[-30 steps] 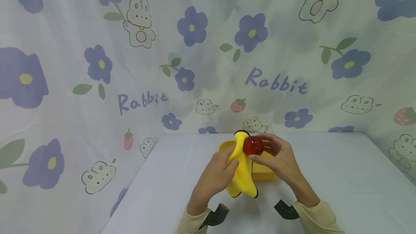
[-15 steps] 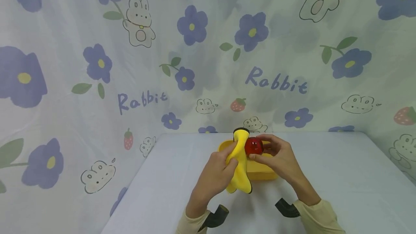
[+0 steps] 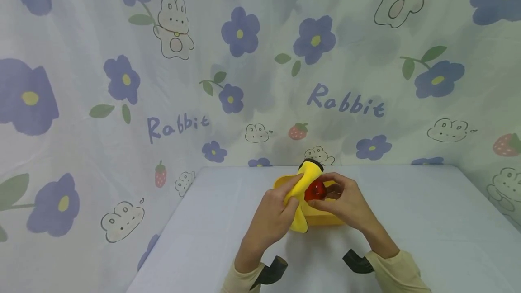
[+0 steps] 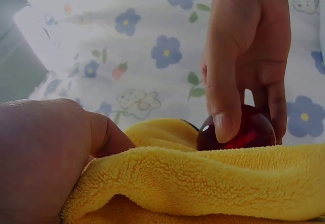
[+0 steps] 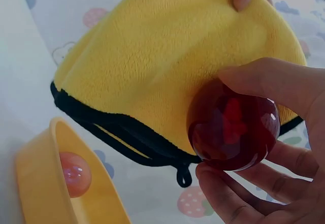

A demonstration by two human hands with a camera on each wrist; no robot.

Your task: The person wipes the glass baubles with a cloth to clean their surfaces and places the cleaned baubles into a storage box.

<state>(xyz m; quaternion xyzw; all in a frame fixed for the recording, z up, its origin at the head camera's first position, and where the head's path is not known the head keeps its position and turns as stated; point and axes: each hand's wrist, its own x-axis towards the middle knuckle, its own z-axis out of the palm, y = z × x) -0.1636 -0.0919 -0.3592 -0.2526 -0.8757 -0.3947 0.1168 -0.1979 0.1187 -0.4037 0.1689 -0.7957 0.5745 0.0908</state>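
A yellow plush cloth (image 3: 308,179) with dark edging and a small loop hangs from my left hand (image 3: 269,214), bunched between thumb and fingers. My right hand (image 3: 351,201) holds a clear, dark red ball (image 5: 231,127) between the thumb and fingertips. The ball lies against the cloth's fuzzy face in the right wrist view. In the left wrist view, a fold of cloth (image 4: 213,183) hides the ball's lower part. Both hands are over the front of a yellow container (image 3: 325,219).
Inside the yellow container is a pinkish-orange shiny ball (image 5: 77,176), partly hidden by the wall. The white table (image 3: 415,220) extends to both sides, and a flowered curtain (image 3: 268,67) hangs behind it. Dark curved pieces (image 3: 273,270) are attached at both wrists.
The cloth's top edge has tilted right and its lower part has drawn up. The red ball and right hand have moved slightly down and left, and the cloth now covers part of the ball.
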